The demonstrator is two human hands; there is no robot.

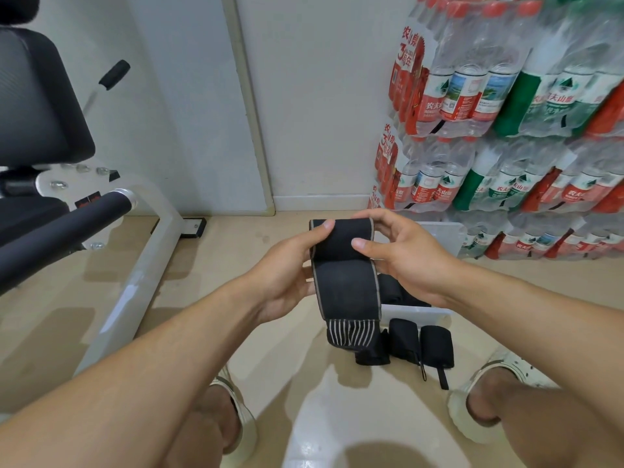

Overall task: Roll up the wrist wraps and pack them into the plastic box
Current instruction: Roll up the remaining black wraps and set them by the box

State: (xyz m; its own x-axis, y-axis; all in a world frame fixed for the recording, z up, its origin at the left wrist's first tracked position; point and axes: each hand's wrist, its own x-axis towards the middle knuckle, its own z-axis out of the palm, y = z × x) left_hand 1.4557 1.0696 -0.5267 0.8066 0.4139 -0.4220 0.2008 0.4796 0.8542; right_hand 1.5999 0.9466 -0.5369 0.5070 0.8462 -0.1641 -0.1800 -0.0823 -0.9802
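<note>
A black wrist wrap (344, 285) with grey edging hangs in front of me, its striped end near the floor. My left hand (287, 268) grips its upper left edge, thumb on top. My right hand (401, 255) pinches the folded top from the right, thumb pressed on the fabric. Beneath my hands stands the clear plastic box (418, 314) with dark wraps inside; my right wrist hides most of it. Its lid (442, 234) stands behind. Rolled black wraps (435, 346) lie on the floor against the box's near side.
A white-framed weight bench (135, 265) with black pads fills the left. Stacked packs of bottled water (506, 130) stand at the right against the wall. My feet in pale slippers (499, 376) are on the beige floor below.
</note>
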